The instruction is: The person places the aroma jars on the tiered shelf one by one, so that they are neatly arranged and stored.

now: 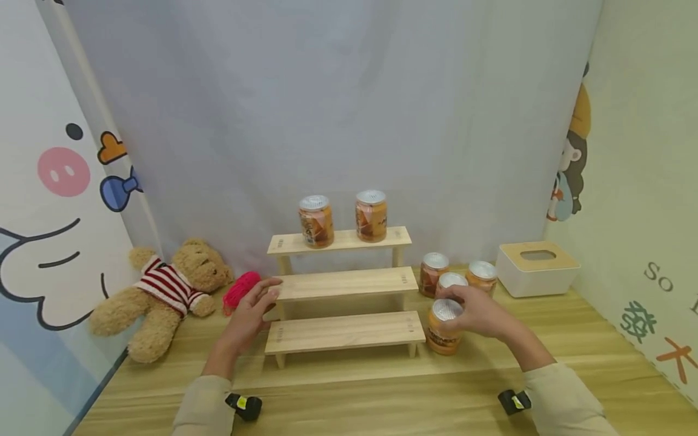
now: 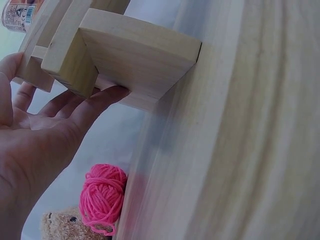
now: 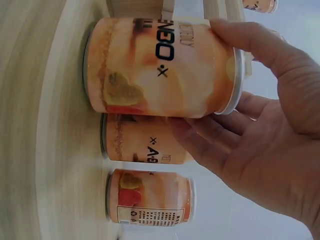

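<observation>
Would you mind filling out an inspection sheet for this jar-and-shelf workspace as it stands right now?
Surface: light wooden table.
Job's things: three-step wooden shelf; two jars on its top step; nearest jar on the table at the shelf's right end; three more jars behind it.
Clutter: teddy bear, pink yarn ball, white tissue box.
Grippers: right hand grips the nearest jar around its lid end; left hand open, fingers touching the shelf's left end.
Cables: nothing seen.
Surroundings: grey curtain behind, cartoon-printed panels either side.
</observation>
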Tool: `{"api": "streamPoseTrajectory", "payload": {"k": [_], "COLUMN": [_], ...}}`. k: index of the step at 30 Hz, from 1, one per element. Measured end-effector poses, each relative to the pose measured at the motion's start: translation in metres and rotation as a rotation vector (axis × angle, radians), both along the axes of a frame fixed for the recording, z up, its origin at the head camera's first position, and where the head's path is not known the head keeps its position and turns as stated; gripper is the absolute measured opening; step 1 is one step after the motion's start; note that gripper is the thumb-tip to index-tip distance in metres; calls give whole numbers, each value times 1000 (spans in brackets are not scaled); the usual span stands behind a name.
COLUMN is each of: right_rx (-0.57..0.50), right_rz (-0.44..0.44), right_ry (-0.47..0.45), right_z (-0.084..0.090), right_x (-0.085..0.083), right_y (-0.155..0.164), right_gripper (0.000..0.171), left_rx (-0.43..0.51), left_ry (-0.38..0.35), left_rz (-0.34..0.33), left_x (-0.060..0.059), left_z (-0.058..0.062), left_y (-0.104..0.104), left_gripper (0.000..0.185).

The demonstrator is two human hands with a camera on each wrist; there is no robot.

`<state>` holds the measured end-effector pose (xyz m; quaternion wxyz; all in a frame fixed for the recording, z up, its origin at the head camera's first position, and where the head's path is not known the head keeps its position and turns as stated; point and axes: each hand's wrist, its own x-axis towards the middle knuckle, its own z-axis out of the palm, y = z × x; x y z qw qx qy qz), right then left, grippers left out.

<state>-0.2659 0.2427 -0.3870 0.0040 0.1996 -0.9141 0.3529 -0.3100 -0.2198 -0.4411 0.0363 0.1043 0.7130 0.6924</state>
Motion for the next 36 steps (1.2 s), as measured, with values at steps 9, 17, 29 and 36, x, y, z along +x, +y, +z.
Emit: {"api": "streamPoseTrajectory", "payload": {"k": [9,17,29,36], "right_rx": [-74,-207,-264,-287], "right_rz": [44,163,281,358], "right_ry": [-124,-352,-281,-231], "right_z": [-7,-21,-40,-18], "right_x": [-2,-7,-10,-2], "right_y": [13,33,44,39], "right_gripper": [70,92,92,74], "left_rx": [8,4,-25,-16], "left_ry": [-1,-2,12,-1], "left_rz": [-3,-6,-12,-5], "left_x": [-1,0,-3,-1], "left_z": [-1,-1,3,0], "left_y": [0,2,2,0], "left_gripper": [49,49,50,50]}}
